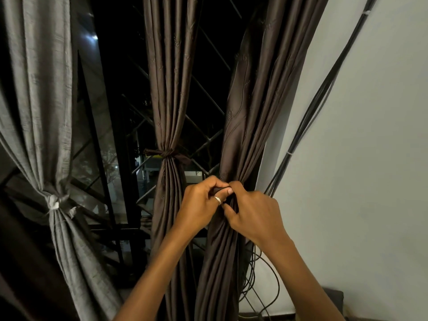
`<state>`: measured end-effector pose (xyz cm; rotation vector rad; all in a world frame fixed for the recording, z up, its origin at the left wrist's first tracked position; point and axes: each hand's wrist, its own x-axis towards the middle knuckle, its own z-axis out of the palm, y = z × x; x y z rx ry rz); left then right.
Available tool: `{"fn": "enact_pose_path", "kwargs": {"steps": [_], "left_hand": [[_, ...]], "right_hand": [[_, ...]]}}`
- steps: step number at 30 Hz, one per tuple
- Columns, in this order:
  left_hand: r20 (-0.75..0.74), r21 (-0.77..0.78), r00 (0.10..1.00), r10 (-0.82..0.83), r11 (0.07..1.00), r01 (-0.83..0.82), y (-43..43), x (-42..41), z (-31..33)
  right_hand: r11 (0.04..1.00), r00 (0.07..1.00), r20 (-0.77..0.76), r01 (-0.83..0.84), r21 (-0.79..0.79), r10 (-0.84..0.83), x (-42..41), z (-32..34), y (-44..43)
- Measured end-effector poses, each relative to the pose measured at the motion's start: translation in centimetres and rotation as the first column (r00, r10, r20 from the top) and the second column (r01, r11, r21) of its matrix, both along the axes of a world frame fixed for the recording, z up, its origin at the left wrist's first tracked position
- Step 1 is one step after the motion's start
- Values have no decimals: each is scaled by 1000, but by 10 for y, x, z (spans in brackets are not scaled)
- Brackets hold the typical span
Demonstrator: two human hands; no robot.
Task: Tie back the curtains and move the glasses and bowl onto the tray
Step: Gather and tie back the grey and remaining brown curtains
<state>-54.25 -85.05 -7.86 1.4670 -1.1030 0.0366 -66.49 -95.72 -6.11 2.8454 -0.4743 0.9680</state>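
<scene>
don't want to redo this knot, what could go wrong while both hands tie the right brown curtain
1. The black cables hang right beside the right curtain, close to the right hand. The tie could loop one in with the folds.
2. The left hand only pinches the tie, and no finished knot shows. A slip could let the gathered folds spread again.

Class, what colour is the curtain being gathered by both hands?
The curtain is dark brown, faintly embroidered; the head view shows it.
</scene>
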Motion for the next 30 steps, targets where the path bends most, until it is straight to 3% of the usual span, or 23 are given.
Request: {"fn": "enact_pose_path", "kwargs": {"steps": [6,9,16,19,23,26,30], "left_hand": [[281,-82,949,144,989,-126,-6,-9,1],[336,-96,921,196,980,-174,-9,-14,0],[212,24,958,195,979,-204,-15,-12,9],[50,76,986,158,984,-162,-18,-9,15],[-53,70,992,119,991,-115,-19,-7,15],[-59,69,996,66,996,-62,-19,-8,12],[-116,21,993,34,999,-32,-19,-13,6]], "right_hand": [[995,997,-74,16,94,-9,10,10,-12],[991,995,-95,43,125,-31,12,13,-15],[970,996,-74,-36,241,55,8,11,-20],[992,997,71,-12,128,3,0,-6,-8],[999,953,303,-21,33,10,-13,-16,2],[994,939,333,-62,-85,87,-17,-19,-2],[986,921,356,-166,-13,159,-18,-19,-9]]}}
